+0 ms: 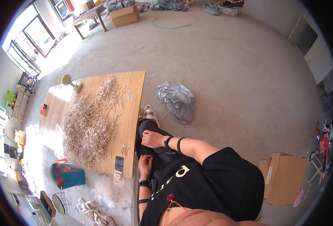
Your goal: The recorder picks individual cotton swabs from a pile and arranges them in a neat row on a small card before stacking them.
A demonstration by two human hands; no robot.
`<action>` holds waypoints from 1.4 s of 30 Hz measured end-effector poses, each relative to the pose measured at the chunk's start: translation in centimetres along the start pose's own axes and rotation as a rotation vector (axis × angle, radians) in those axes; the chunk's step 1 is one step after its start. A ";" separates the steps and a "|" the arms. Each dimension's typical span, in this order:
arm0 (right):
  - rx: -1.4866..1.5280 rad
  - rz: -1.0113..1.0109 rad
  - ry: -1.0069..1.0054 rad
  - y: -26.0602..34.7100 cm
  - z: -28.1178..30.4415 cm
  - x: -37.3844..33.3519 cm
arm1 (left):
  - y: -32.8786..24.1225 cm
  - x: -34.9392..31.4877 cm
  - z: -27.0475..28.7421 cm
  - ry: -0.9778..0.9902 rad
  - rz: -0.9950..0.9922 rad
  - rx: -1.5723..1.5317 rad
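Observation:
My right hand [153, 139] rests on my dark-trousered leg with its fingers curled in, and I see nothing in it. Lower down, my left hand [145, 166] lies loosely closed by my other thigh, close to the table's edge; nothing shows in it. The wooden table [130, 124] beside my legs bears a large heap of thin sticks that look like cotton swabs [89, 128]. Nearest my hands, a few swabs [124, 150] lie apart from the heap. By the table's corner are a dark flat rectangular thing [119, 163] and a small clear pack [117, 176].
A small fan [72, 83] and an orange-black object [43, 110] stand on the table's far side. A silver-grey plastic bag [176, 101] sits on the floor. Beside the table are a teal bag [71, 178] and several small packs [95, 214]. Behind me stands a cardboard box [286, 180].

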State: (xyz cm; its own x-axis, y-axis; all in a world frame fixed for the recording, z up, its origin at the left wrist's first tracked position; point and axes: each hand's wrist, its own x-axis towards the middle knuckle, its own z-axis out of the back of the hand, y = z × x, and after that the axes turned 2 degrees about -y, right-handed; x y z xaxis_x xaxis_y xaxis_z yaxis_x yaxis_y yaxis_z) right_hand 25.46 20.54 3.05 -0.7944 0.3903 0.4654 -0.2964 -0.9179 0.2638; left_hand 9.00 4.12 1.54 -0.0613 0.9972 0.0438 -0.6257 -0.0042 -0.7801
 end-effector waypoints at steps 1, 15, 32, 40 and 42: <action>0.000 0.002 -0.002 0.1 -0.1 -0.1 | -0.1 0.0 0.0 0.001 -0.002 -0.007; -0.086 -0.008 -0.012 -0.2 0.0 -1.2 | -1.5 -0.7 0.2 0.087 -0.017 -0.082; -0.101 -0.152 -0.080 -1.9 1.8 -4.3 | -3.9 -0.4 0.6 0.239 -0.057 -0.144; -0.056 -0.205 -0.125 -3.2 2.5 -5.3 | -4.7 0.7 0.7 0.280 -0.093 -0.118; -0.051 -0.206 -0.125 -3.3 2.4 -5.1 | -4.6 0.7 0.9 0.271 -0.087 -0.130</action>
State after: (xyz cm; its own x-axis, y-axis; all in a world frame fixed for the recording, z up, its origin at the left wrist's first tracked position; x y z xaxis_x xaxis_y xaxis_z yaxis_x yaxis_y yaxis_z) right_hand 31.73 21.77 1.85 -0.6436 0.5729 0.5075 -0.4747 -0.8190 0.3225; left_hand 11.11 4.79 5.71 0.2082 0.9772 -0.0406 -0.5138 0.0739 -0.8547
